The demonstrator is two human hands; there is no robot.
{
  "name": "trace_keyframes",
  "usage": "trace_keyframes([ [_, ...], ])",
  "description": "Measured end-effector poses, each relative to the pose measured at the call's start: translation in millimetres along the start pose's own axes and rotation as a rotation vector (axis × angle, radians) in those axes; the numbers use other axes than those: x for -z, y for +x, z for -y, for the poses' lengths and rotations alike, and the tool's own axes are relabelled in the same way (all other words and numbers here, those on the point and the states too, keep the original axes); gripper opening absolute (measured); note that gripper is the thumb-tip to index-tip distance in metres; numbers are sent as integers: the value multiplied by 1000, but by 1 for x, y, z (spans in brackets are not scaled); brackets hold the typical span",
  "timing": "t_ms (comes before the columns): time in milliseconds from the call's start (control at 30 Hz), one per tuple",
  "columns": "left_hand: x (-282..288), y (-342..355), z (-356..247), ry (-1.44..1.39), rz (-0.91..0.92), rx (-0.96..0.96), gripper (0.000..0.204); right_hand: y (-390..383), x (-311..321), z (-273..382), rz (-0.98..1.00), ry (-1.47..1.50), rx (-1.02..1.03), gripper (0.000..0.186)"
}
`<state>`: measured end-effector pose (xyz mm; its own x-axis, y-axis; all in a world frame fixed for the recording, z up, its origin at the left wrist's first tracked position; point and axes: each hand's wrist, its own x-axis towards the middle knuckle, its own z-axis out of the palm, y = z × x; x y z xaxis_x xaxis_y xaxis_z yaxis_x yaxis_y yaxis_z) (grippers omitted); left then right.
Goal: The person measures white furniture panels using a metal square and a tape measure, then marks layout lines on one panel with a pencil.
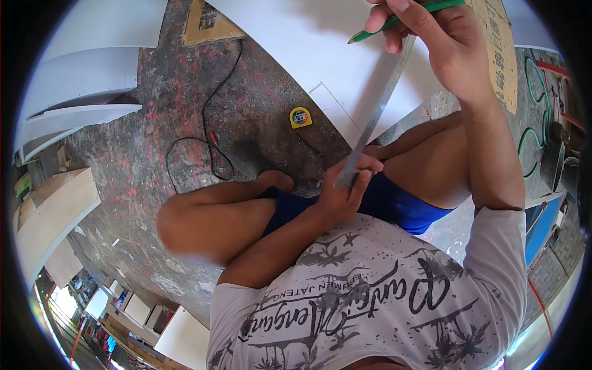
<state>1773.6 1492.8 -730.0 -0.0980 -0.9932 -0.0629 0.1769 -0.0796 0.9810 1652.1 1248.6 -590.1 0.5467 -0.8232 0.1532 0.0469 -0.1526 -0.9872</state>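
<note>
Left hand (345,192): fingers closed round the near end of a metal ruler (378,108), thumb pressed against it, just above my lap. Ruler runs forward and right from that grip to my right hand (453,52); its far end is hidden there, and I can't tell if the right fingers touch it. Right hand pinches a green pencil (369,32) between thumb and fingers, tip pointing left of the grip, above the white board (314,52). Tip looks clear of the surface.

Board lies ahead of my left grip, one corner pointing back toward it. Thin pencil lines (339,102) meet at an angle on it, left of the ruler and just ahead of the left hand. Yellow tape measure (300,118) sits on the floor (145,203), forward-left of the left grip, beside the board edge. Black cable (205,117) loops further left. Cardboard (502,65) just right of the right hand, green hose (546,114) beyond it. Blue shorts (401,202) right under the left grip
</note>
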Motion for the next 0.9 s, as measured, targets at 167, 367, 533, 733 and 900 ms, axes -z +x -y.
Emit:
trace_keyframes([
  [167,8,0,2,295,81,-180,14,-1,0,5,-20,-70,-15,23],
  [367,12,-9,36,339,130,-111,17,-3,-6,6,-29,-103,28,22],
  [533,21,-12,59,609,246,344,16,-3,-5,3,-18,-115,50,20],
  [733,38,-12,89,715,217,560,33,-5,-6,7,-22,-163,15,20],
  [900,45,-4,85,756,52,628,70,-6,-3,7,-13,-234,40,20],
])
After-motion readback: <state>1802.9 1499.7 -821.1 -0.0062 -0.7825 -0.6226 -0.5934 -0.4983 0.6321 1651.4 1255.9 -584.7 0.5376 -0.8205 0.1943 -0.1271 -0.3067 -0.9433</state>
